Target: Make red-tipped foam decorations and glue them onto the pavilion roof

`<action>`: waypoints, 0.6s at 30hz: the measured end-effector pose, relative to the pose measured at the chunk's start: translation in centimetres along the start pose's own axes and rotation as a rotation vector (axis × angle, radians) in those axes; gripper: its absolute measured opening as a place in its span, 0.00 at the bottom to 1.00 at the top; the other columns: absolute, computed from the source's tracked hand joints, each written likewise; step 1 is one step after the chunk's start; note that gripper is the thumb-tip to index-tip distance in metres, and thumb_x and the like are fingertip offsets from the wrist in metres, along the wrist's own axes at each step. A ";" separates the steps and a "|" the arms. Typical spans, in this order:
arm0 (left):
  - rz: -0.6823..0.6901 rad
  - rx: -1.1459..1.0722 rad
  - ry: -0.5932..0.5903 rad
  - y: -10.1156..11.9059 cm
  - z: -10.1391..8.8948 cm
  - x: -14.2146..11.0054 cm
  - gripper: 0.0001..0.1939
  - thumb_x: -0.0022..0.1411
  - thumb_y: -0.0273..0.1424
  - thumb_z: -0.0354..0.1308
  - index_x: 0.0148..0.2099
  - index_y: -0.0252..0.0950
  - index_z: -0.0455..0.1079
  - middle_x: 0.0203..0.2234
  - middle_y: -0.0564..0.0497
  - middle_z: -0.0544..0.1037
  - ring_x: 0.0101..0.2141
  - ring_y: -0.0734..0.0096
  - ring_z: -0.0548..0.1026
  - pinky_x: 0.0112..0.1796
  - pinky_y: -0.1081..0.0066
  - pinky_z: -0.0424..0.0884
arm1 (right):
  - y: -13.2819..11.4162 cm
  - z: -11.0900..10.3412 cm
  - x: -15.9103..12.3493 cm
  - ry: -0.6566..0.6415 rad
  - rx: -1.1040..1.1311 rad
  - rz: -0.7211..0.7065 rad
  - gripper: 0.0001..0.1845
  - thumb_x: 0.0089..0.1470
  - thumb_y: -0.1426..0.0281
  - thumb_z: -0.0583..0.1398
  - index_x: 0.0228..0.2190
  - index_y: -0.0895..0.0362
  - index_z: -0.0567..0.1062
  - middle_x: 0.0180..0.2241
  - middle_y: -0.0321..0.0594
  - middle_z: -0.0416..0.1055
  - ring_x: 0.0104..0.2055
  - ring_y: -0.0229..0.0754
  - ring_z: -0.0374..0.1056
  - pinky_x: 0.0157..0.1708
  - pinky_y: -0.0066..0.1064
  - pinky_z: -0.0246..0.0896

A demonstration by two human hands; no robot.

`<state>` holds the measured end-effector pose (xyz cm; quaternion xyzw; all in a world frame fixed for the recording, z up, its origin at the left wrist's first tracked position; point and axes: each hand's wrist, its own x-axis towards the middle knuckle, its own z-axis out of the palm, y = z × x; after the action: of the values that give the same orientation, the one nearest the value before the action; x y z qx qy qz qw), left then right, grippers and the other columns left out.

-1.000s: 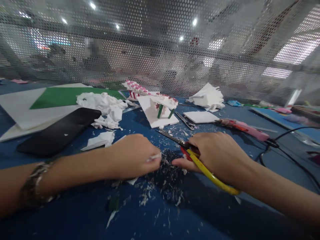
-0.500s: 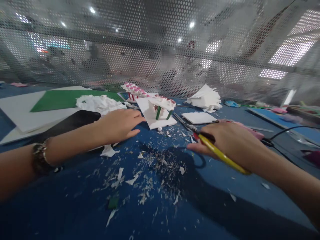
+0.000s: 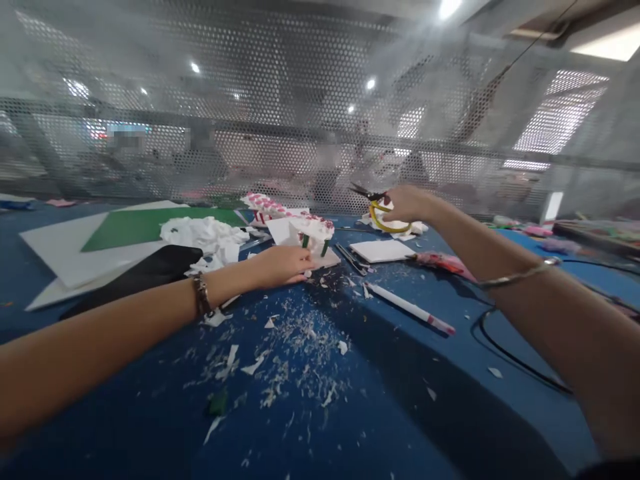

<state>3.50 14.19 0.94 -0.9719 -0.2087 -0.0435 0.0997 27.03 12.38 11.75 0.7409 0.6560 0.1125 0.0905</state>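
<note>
Presently, right fingers [image 3: 393, 208] hold one pair of yellow-handled scissors [image 3: 375, 197]; left fingers [image 3: 299, 262], narrow, at one flat white board [image 3: 329, 260], grip unclear.

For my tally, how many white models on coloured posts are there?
2: pink-dotted model on red posts, behind; red-dotted model on green posts, near the left hand.
</note>
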 end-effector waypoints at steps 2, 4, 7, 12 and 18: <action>-0.010 -0.025 0.012 0.1 0.0 0.4 0.11 0.60 0.27 0.52 0.43 0.31 0.72 0.38 0.42 0.76 0.39 0.63 0.72 0.39 0.68 0.67 | -0.5 -0.2 1.5 -0.087 0.016 -0.015 0.17 0.57 0.65 0.56 0.47 0.58 0.67 0.47 0.43 0.66 0.44 0.44 0.67 0.41 0.41 0.65; -0.033 -0.056 0.021 0.4 0.0 0.4 0.10 0.61 0.27 0.52 0.40 0.31 0.73 0.36 0.42 0.76 0.38 0.63 0.73 0.39 0.66 0.68 | -1.2 -0.2 2.6 -0.163 0.040 -0.032 0.17 0.57 0.65 0.56 0.47 0.59 0.67 0.47 0.43 0.67 0.43 0.44 0.67 0.40 0.41 0.65; -0.074 -0.120 0.013 1.0 0.0 0.0 0.08 0.63 0.29 0.52 0.41 0.31 0.70 0.37 0.45 0.75 0.38 0.65 0.73 0.39 0.63 0.70 | -2.7 0.7 3.6 -0.214 0.082 -0.053 0.17 0.57 0.65 0.56 0.47 0.59 0.67 0.47 0.43 0.66 0.43 0.44 0.67 0.40 0.41 0.65; -0.168 -0.272 -0.008 1.2 0.3 -0.5 0.14 0.64 0.33 0.53 0.50 0.33 0.64 0.45 0.45 0.70 0.41 0.63 0.72 0.40 0.59 0.71 | -4.9 2.9 4.2 -0.182 0.150 -0.129 0.17 0.57 0.65 0.57 0.46 0.60 0.68 0.47 0.44 0.66 0.44 0.45 0.67 0.41 0.41 0.65; -0.275 -0.551 0.068 1.7 -0.4 -1.1 0.12 0.64 0.31 0.52 0.46 0.29 0.66 0.40 0.44 0.73 0.40 0.64 0.72 0.41 0.61 0.70 | -3.6 2.5 2.5 0.026 0.233 -0.273 0.16 0.57 0.65 0.56 0.45 0.58 0.69 0.46 0.42 0.67 0.43 0.44 0.67 0.40 0.40 0.65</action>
<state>3.20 12.15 0.94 -0.9230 -0.3152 -0.1439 -0.1674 24.63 15.35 8.51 0.6490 0.7600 0.0317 0.0100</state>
